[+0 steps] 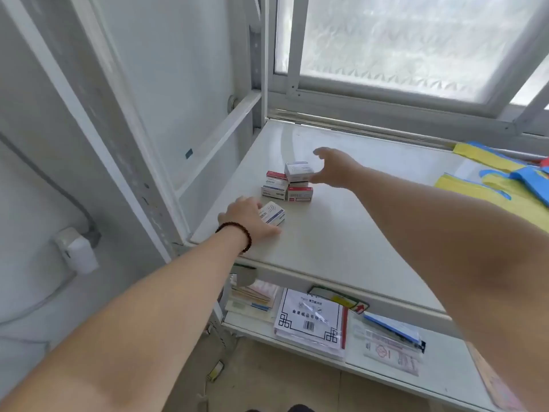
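Several small white medicine boxes lie on a white shelf top point(341, 239). My left hand point(248, 218), with a dark bead bracelet on the wrist, grips one white and blue box point(274, 215) near the shelf's left edge. Behind it stands a small pile: a box with a red stripe point(300, 194), another white box point(274, 188), and a top box point(298, 169). My right hand point(334, 169) reaches in from the right with fingers spread, the thumb close beside the top box; contact is unclear.
Yellow and blue plastic bags point(502, 179) lie at the shelf's right end. A frosted window point(410, 46) stands behind. The lower shelf holds paper packets point(312, 319) and plastic sleeves point(392, 343). A white wall and metal frame post point(133, 162) stand left.
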